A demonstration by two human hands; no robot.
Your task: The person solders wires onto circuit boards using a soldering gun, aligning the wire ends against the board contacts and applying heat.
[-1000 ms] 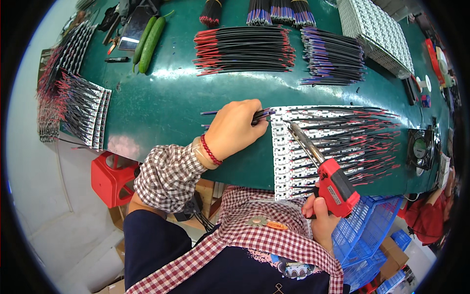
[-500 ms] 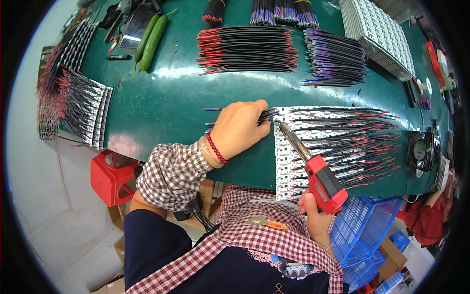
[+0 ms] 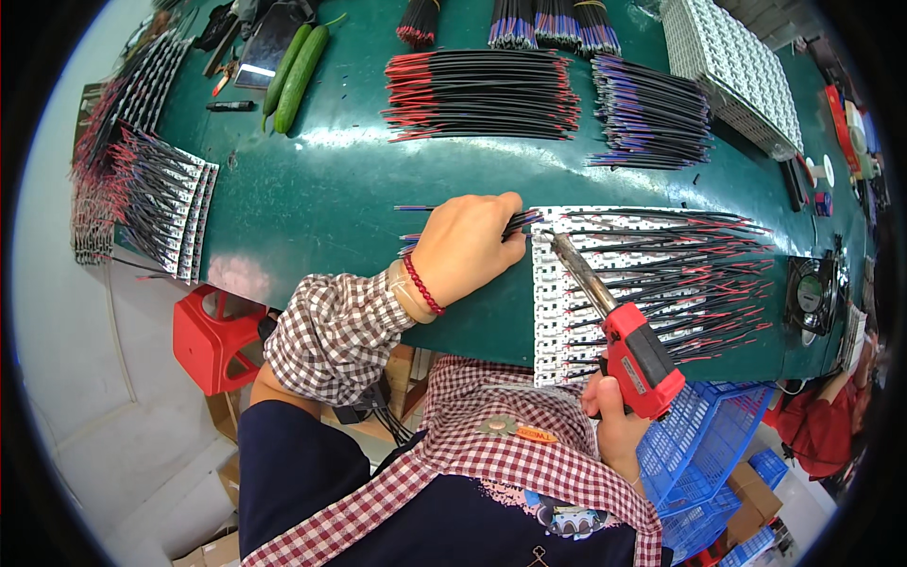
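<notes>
My left hand [image 3: 465,244] is closed around several thin black wires [image 3: 521,222]. Their blue and dark ends stick out on both sides of the fist, and the right ends reach the left edge of a white circuit board panel [image 3: 550,317]. My right hand [image 3: 619,425] grips a red and black soldering gun [image 3: 638,362]. Its metal tip points up and left, over the panel's upper left corner beside the wire ends; whether it touches is too small to tell. Rows of black wires with red ends [image 3: 699,283] lie across the panel toward the right.
Wire piles with red ends [image 3: 482,94] and blue ends [image 3: 652,113] lie at the back. Two cucumbers [image 3: 302,80] and a marker [image 3: 230,106] are back left, wired panels [image 3: 179,222] far left. A stack of white panels [image 3: 737,76] and a small fan [image 3: 811,293] stand right.
The soldering gun's tip has shifted slightly right, away from the panel's left edge, with my right hand following. My left hand stays nearly in place on the wires.
</notes>
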